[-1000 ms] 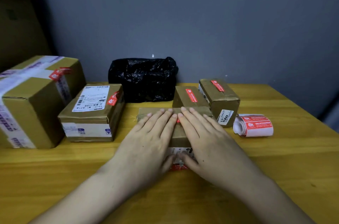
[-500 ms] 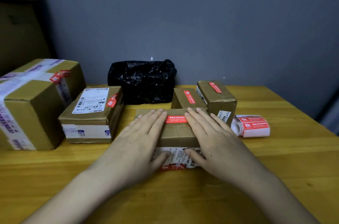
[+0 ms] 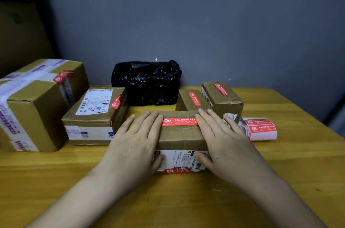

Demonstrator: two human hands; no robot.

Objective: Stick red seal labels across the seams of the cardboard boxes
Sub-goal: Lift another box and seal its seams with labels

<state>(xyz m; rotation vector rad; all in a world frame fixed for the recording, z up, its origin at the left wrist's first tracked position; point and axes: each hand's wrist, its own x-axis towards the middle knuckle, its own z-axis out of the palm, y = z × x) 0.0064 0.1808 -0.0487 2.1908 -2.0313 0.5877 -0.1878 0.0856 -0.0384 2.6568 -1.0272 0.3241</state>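
A flat brown cardboard box [image 3: 180, 134] sits at the middle of the yellow wooden table [image 3: 298, 168], right in front of the person, and a red rectangular seal label with white print [image 3: 179, 121] lies flat along its top. The left hand [image 3: 138, 140] rests on the box's left end, fingers straight and together, thumb down against the white shipping label on the near face. The right hand [image 3: 222, 140] mirrors it on the right end — fingers extended, fingertips just beside the label's right edge, thumb on the near face. Neither hand curls round anything; both lie pressed flat.

Just right of the box lies a roll of red seal labels on white backing [image 3: 258, 128]. Behind it stand two small brown boxes, one low [image 3: 190, 99] and one taller [image 3: 223, 99], each with a red label on top. To the left sit a medium box with a white shipping label [image 3: 95, 113] and a large taped carton [image 3: 35, 104] — both carrying red seals. A crumpled black plastic bag [image 3: 146, 83] rests against the grey wall [image 3: 205, 22].
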